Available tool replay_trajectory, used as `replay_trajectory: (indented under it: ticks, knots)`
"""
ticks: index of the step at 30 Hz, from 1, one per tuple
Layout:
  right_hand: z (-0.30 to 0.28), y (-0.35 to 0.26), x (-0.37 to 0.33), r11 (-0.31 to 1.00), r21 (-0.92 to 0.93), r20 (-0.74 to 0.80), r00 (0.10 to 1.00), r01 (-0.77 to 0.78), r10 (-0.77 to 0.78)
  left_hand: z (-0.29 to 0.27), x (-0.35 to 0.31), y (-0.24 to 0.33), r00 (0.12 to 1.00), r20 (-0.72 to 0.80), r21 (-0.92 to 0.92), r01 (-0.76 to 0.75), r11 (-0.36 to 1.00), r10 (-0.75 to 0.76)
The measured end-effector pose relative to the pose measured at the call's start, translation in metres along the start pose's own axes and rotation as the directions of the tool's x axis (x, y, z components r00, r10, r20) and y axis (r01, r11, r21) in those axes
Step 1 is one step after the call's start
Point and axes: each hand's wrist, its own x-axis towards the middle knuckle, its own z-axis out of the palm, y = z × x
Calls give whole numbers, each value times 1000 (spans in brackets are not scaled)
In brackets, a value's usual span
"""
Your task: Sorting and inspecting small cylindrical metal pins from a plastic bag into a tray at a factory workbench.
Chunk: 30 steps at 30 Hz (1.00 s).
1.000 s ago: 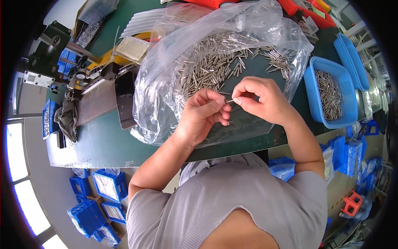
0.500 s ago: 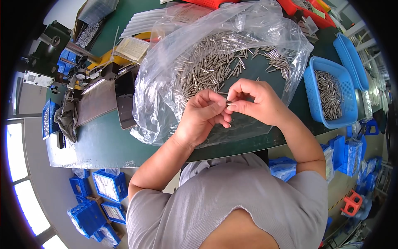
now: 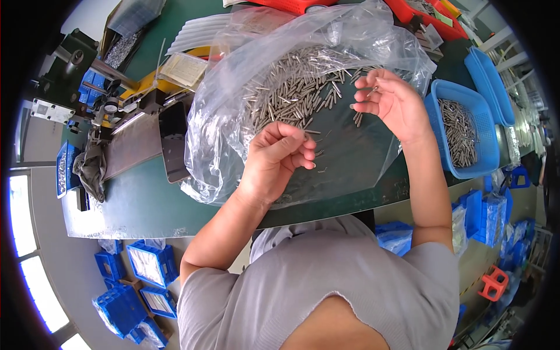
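Observation:
A clear plastic bag (image 3: 210, 140) lies spread on the green table, with a heap of small metal pins (image 3: 291, 87) on it. My left hand (image 3: 274, 154) is over the bag's near part, thumb and forefinger pinched together. What they hold is too small to make out; a thin wire-like strand shows just beyond the fingertips. Over the right side of the heap, my right hand (image 3: 394, 105) has its fingers curled round one small metal pin (image 3: 372, 91). A few thin curly bits (image 3: 319, 153) lie on the plastic beside my left fingers.
A blue basket (image 3: 491, 146) of similar pins stands at the right, beside another blue basket (image 3: 493, 87). Red trays (image 3: 286, 4) sit at the far edge. On the left are a dark flat tray (image 3: 174, 140) and a bench device with a dial gauge (image 3: 111, 105). Blue crates (image 3: 153, 262) stand on the floor.
My hands, together before, have parted. The right one has moved away to the far right with a pin, over the heap; the left has stayed nearly in place, still pinched.

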Motion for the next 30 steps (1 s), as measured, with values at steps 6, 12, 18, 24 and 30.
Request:
replay_trajectory:
  ticks: [6,12,18,24,30]
  knots:
    - [-10,-1,-5,405,-912,125,986,72,106,-3,-1,2,1000,-21,-34,1,999,-2]
    - [-2,8,-4,147,-959,256,964,243,72,-1,-2,2,1000,-7,-30,25,999,-25]
    - [25,41,-6,61,-898,435,900,437,-33,0,-2,3,1000,-6,-42,19,999,-20]
    - [36,39,-4,84,-942,330,944,326,31,-2,-1,3,1000,11,-56,13,998,-12]
    - [30,38,-2,129,-943,315,949,308,32,-1,-2,3,1000,-3,-35,23,999,-23]
